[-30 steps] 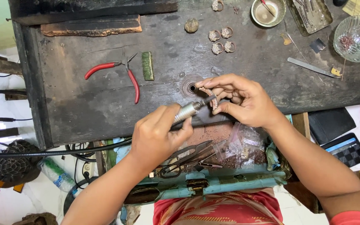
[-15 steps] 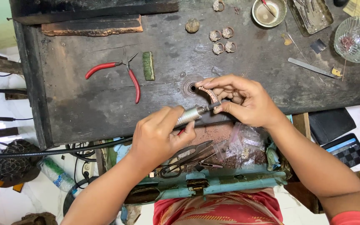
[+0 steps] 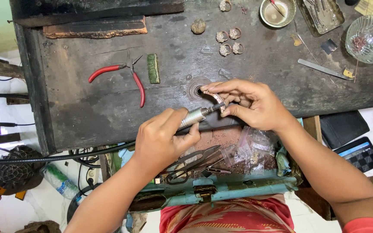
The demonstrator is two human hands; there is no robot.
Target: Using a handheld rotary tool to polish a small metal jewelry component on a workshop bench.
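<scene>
- A small pale metal jewellery piece (image 3: pixel 218 99) is pinched in the right hand (image 3: pixel 251 105), fingers closed on it, above the front edge of the dark worn wooden desk (image 3: pixel 87 108).
- The left hand (image 3: pixel 162 138) is wrapped around a silver rotary handpiece (image 3: pixel 195 116), its tip touching the piece.
- Red-handled pliers (image 3: pixel 124 73) and a green brush (image 3: pixel 153 68) lie well apart to the left.

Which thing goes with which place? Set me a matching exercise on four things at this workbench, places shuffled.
1 red-handled pliers
2 glass bowl
3 metal handpiece
4 small metal piece

a gripped in the left hand
b at the far right corner of the bench
c pinched in the right hand
d lying beside the green brush

Pairs: 1-d, 2-b, 3-a, 4-c
</scene>
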